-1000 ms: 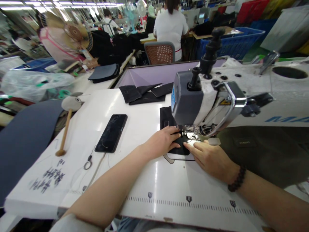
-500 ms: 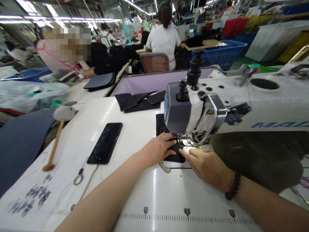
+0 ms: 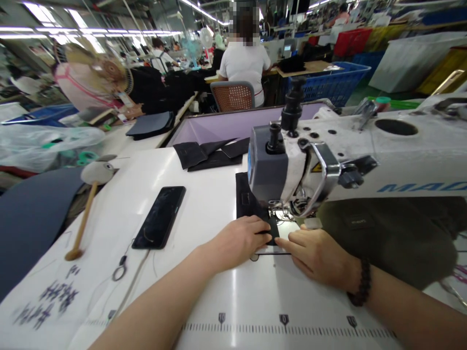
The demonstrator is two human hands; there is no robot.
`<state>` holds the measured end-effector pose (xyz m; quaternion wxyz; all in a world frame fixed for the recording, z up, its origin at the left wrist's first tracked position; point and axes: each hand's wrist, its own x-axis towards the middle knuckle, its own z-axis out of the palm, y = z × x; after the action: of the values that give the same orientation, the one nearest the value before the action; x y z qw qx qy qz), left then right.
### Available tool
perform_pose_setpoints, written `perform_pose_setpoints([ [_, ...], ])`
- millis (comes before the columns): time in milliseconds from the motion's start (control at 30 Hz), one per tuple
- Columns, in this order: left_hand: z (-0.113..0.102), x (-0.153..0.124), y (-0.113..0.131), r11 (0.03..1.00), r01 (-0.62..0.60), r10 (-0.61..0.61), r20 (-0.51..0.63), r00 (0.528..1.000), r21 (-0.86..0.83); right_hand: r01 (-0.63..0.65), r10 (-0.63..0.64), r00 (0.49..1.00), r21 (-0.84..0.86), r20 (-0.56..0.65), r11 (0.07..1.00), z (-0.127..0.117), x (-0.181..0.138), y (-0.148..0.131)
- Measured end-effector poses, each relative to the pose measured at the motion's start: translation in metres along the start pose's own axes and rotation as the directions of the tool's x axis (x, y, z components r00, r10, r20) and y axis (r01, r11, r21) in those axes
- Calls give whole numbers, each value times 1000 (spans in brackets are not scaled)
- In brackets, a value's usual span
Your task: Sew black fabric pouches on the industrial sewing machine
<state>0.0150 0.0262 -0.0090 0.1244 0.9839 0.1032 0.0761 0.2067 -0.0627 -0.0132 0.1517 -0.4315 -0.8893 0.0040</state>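
Note:
A black fabric piece (image 3: 245, 198) lies flat under the needle area of a white and grey sewing machine (image 3: 269, 163). My left hand (image 3: 242, 240) rests on the near part of that fabric, palm down, fingers stretched out toward the presser foot (image 3: 276, 212). At the fabric's right edge is my right hand (image 3: 317, 253), its index finger extended to touch the cloth and its other fingers curled loosely. A dark bead bracelet (image 3: 361, 282) circles the right wrist. Beyond the machine head, several folded black fabric pieces (image 3: 215, 159) lie on the white table (image 3: 204, 194).
Left of my arm lie a black phone (image 3: 159, 217) and a cord with a ring (image 3: 119, 270). A wooden-handled mallet (image 3: 86, 218) is further left. Olive fabric (image 3: 383, 243) sits under the machine arm. Ahead, a person in white (image 3: 245, 65) sits near a blue basket (image 3: 332, 82).
Both hands have moved slightly toward me along the fabric, the right one also a little to the right. More of the black piece shows beyond my left hand.

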Motion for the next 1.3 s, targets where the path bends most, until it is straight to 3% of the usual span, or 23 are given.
perform_pose_setpoints([
  [467, 1, 3, -5, 998, 42, -42, 4, 999, 45, -94, 94, 995, 10, -24, 996, 3, 2, 2],
  [733, 2, 9, -13, 996, 79, -77, -49, 996, 41, -170, 170, 985, -69, -13, 983, 13, 3, 4],
  [1300, 6, 16, -21, 987, 135, -125, -115, 986, 89, -201, 200, 980, -94, -16, 975, 16, 3, 3],
])
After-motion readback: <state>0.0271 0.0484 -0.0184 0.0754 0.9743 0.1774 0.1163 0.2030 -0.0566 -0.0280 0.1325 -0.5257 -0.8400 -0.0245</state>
